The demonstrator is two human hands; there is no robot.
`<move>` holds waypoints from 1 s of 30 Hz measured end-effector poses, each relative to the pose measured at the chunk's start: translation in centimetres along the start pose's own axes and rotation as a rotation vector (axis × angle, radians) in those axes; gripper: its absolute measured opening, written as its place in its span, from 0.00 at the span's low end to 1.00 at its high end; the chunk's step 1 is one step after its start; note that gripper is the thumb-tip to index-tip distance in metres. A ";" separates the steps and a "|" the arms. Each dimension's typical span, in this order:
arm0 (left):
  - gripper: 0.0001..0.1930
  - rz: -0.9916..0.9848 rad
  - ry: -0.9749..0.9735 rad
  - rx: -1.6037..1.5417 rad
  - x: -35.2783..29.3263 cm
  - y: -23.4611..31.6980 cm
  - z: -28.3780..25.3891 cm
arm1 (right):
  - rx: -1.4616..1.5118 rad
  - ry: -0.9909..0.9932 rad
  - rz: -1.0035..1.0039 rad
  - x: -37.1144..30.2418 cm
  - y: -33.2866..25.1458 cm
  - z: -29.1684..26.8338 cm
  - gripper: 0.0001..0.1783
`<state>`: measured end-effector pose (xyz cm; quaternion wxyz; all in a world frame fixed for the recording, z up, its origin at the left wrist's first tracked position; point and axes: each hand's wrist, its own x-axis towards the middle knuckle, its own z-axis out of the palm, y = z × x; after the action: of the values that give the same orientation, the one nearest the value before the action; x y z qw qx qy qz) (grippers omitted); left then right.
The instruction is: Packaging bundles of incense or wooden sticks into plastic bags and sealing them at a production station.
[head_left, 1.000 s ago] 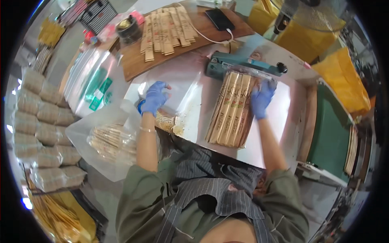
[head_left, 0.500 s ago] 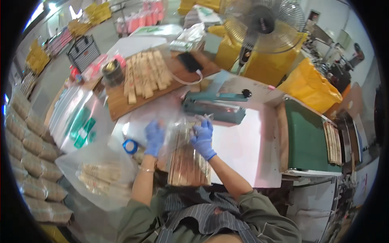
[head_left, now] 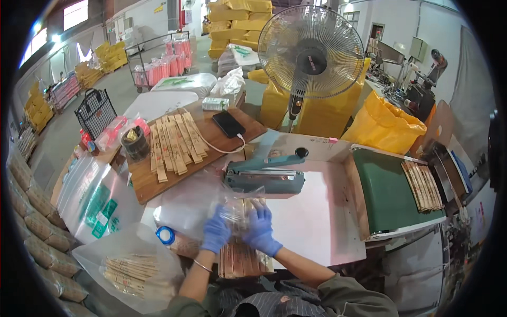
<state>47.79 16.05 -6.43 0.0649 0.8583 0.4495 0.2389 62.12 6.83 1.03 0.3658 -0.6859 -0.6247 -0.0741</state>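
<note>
A clear plastic bag (head_left: 239, 212) holding slim tan, wood-coloured strips stands upright between my gloved hands. My left hand (head_left: 216, 232), in a blue glove, grips the bag's left side with bent fingers. On its right side my right hand (head_left: 261, 232), gloved too, closes round the plastic; the fingertips are partly hidden. Just below, nearer my body, lies another packed row of reddish-tan strips (head_left: 238, 261). Beyond the bag sits a teal hand-lever bag sealer (head_left: 266, 181), its arm raised slightly at the right end.
Loose strips (head_left: 177, 142) and a phone (head_left: 228, 124) on a cable lie on a brown board (head_left: 145, 186). A blue tape roll (head_left: 165, 235) and an open bag of strips (head_left: 132, 274) are at left. A fan (head_left: 310, 58) stands behind; a green-surfaced conveyor (head_left: 377, 195) is right.
My view has tilted up. My left hand has moved in from beside the bag onto its left side. My right hand has come down along the bag, which now stands more upright.
</note>
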 end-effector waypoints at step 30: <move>0.28 0.730 -0.453 -0.472 1.4 17.5 -0.8 | -0.518 0.060 0.409 -23.0 21.6 -14.4 0.21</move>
<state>61.01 6.83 0.44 0.2658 0.9521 0.0272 0.1485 82.07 -19.18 -10.29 0.2049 -0.8648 -0.4234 -0.1759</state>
